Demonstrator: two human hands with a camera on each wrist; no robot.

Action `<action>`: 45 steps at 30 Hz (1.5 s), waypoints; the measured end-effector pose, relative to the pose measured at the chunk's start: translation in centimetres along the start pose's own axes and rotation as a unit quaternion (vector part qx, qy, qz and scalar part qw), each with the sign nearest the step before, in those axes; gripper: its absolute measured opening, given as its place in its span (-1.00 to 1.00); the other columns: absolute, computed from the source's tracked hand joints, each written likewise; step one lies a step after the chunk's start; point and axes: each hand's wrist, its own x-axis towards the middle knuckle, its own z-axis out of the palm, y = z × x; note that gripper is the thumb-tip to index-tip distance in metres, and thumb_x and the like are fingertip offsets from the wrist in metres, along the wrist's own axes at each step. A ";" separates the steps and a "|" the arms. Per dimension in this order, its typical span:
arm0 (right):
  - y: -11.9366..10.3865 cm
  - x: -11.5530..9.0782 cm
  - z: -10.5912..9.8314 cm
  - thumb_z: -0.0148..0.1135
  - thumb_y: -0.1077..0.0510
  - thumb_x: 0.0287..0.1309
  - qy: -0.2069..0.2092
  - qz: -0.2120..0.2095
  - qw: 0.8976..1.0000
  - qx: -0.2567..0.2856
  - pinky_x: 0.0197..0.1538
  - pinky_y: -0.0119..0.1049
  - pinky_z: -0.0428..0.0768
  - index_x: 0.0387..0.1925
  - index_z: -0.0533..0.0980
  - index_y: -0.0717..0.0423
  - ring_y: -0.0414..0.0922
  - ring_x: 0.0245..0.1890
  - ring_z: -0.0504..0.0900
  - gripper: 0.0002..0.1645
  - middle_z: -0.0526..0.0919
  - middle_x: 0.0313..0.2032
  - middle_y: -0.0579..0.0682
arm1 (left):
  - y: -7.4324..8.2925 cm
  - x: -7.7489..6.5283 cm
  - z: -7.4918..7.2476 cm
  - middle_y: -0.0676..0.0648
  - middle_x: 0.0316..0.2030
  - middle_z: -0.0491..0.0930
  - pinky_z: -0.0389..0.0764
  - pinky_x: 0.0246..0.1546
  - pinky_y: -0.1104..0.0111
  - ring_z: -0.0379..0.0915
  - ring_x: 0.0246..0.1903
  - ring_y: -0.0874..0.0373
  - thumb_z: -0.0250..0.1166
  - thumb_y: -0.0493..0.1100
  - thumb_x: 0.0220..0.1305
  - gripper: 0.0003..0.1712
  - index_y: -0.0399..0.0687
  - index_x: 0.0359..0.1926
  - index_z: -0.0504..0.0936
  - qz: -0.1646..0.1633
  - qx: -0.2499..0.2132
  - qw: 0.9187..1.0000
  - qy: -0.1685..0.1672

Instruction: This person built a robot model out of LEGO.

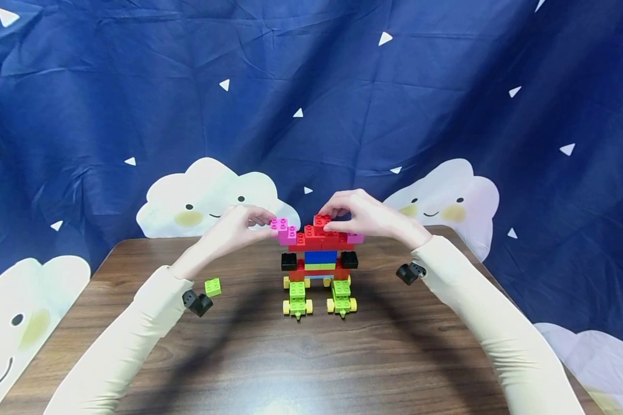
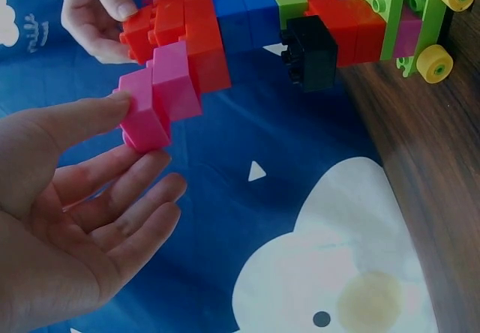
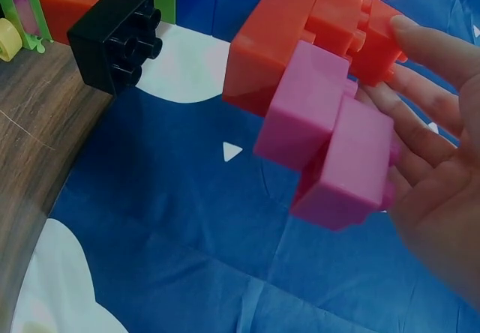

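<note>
A figure of toy building bricks stands upright on the table, with a red upper row (image 1: 314,238), a blue middle (image 1: 320,257) and green wheeled bases (image 1: 297,298) below. My left hand (image 1: 237,226) pinches the outer pink brick (image 2: 146,112) at the figure's left end between thumb and index finger; its other fingers extend loosely. At the top centre my right hand (image 1: 360,213) pinches a small red brick (image 3: 377,42) on the red row. Beside that hand, more pink bricks (image 3: 341,157) form the right end. Black bricks (image 1: 288,261) jut from both sides.
A loose light green brick (image 1: 213,287) lies on the wooden table (image 1: 291,369), near the left forearm. Behind the table hangs a blue cloth (image 1: 311,69) with clouds and white triangles. Small black cameras (image 1: 197,303) are strapped to both wrists.
</note>
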 end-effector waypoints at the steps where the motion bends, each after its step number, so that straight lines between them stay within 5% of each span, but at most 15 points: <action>1: 0.0 0.0 0.0 0.42 0.12 0.14 0.000 -0.002 1.000 -0.002 0.01 -0.16 0.70 -0.07 0.67 0.16 -0.07 -0.19 0.66 -0.67 0.73 -0.15 0.05 | 0.0 0.0 0.0 -0.12 -0.03 0.73 0.61 0.12 0.04 0.61 0.00 -0.01 0.40 0.04 0.21 -0.54 -0.11 0.05 0.69 -0.001 0.000 1.000 0.000; 45: -0.8 0.5 -0.4 0.44 0.13 0.11 -0.052 0.053 0.997 0.004 0.03 -0.19 0.71 -0.05 0.63 0.18 -0.09 -0.16 0.69 -0.63 0.74 -0.13 0.07 | 0.0 0.0 0.3 -0.13 -0.05 0.72 0.61 0.12 0.03 0.61 -0.01 -0.01 0.41 0.01 0.21 -0.56 -0.12 0.04 0.69 0.003 0.000 1.000 0.009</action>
